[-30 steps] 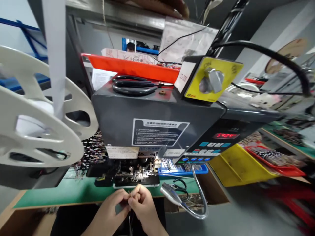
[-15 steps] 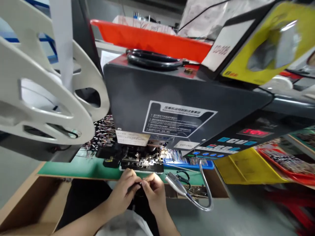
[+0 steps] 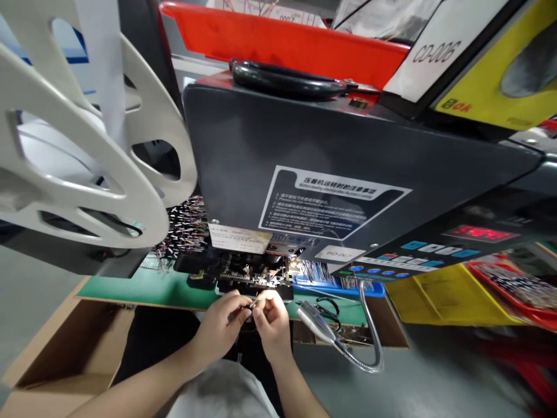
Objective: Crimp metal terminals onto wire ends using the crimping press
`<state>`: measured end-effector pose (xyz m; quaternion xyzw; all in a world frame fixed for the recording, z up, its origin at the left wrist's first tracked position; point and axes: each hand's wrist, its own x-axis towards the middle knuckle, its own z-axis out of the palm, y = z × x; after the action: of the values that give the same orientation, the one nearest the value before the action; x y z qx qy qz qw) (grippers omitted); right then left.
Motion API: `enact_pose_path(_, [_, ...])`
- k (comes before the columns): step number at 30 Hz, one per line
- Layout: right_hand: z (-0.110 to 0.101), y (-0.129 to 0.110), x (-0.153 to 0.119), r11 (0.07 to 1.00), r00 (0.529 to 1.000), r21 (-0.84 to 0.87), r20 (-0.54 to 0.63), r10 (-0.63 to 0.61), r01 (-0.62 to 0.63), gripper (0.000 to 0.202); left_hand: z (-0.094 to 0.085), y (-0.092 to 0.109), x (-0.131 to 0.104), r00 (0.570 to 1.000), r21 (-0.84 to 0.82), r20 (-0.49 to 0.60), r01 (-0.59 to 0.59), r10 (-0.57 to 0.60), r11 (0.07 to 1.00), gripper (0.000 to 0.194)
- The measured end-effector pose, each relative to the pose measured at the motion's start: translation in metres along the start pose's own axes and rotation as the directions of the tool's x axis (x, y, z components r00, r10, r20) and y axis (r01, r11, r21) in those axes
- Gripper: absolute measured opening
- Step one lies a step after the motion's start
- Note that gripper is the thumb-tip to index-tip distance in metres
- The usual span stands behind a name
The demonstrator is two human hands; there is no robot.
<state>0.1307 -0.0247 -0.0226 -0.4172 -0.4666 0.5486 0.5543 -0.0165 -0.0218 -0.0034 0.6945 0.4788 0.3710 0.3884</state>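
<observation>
My left hand [image 3: 221, 326] and my right hand [image 3: 274, 326] meet fingertip to fingertip in front of the crimping machine [image 3: 287, 151]. Both are closed in a pinch on a small thin wire [image 3: 254, 302], of which only a short bit shows between the fingers. Just beyond my fingers lies the lit metal tooling [image 3: 256, 277] at the foot of the machine. A blue tray [image 3: 339, 288] of thin wires sits to the right of it, and a pair of black-handled scissors or snips [image 3: 328, 310] lies on the green mat [image 3: 174, 293].
A lamp with a bendy metal neck [image 3: 317, 325] reaches in close at the right of my hands. The large pale reel [image 3: 143, 203] stands on the left. Bundles of wires [image 3: 189, 226] lie behind it. Cardboard boxes [image 3: 65, 348] are below, and a yellow bin [image 3: 452, 296] is at right.
My hands stay pinched together and have risen slightly toward the machine; a bit of wire now shows between them. The view has shifted a little, bringing the machine closer.
</observation>
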Motion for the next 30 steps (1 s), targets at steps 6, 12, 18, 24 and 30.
enact_pose_path(6, [-0.011, -0.006, 0.012, 0.995, 0.999, -0.097, 0.045, 0.01, -0.005, 0.026, -0.01, 0.009, 0.009, 0.973, -0.067, 0.217, 0.092, -0.076, 0.993, 0.019])
enact_pose_path(12, [-0.015, -0.019, 0.013, 0.975, 0.968, -0.22, 0.248, 0.039, 0.017, 0.021, -0.016, 0.006, 0.016, 0.875, -0.342, 0.459, 0.33, -0.15, 0.88, 0.036])
enact_pose_path(18, [-0.006, -0.013, 0.012, 0.996, 0.995, -0.071, -0.086, 0.048, -0.054, 0.021, 0.005, 0.001, 0.021, 0.937, -0.484, 0.305, 0.307, -0.171, 0.819, 0.031])
enact_pose_path(24, [-0.007, -0.01, 0.014, 0.991, 0.983, -0.106, -0.171, 0.06, -0.079, 0.029, 0.02, 0.004, 0.021, 0.969, -0.511, 0.186, 0.235, -0.161, 0.827, 0.029])
enact_pose_path(30, [-0.008, -0.002, 0.013, 0.993, 0.982, -0.109, -0.188, 0.026, -0.047, 0.024, 0.021, 0.003, 0.016, 0.987, -0.403, 0.107, 0.15, -0.116, 0.903, 0.02])
